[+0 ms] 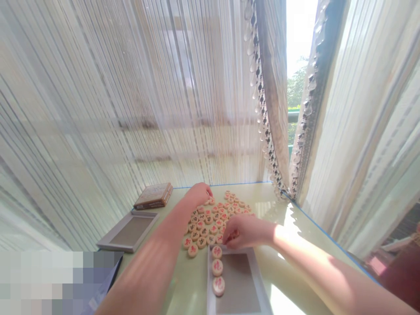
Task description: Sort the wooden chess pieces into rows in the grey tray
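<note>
Round wooden xiangqi pieces (pixel 204 232) with red or black characters lie in a loose heap on the table. My left hand (pixel 199 193) reaches to the heap's far left side, fingers bent down at a few pieces there; what its fingertips hold, if anything, is hidden. Over the near right side of the heap is my right hand (pixel 241 229), fingers curled in, just above the far edge of a shallow grey tray (pixel 259 284). Something reddish shows between those fingers, too small to name. Inside the tray, three red-character pieces (pixel 217 267) form a column along the left wall.
A second shallow grey tray (pixel 114 246) lies to the left, with a brown printed box (pixel 153 195) behind it. Striped sheer curtains (pixel 183 109) hang past the table's far edge, and a beaded curtain edge (pixel 265 118) comes down at the right. Sunlight patches fall on the right side of the table (pixel 275 251).
</note>
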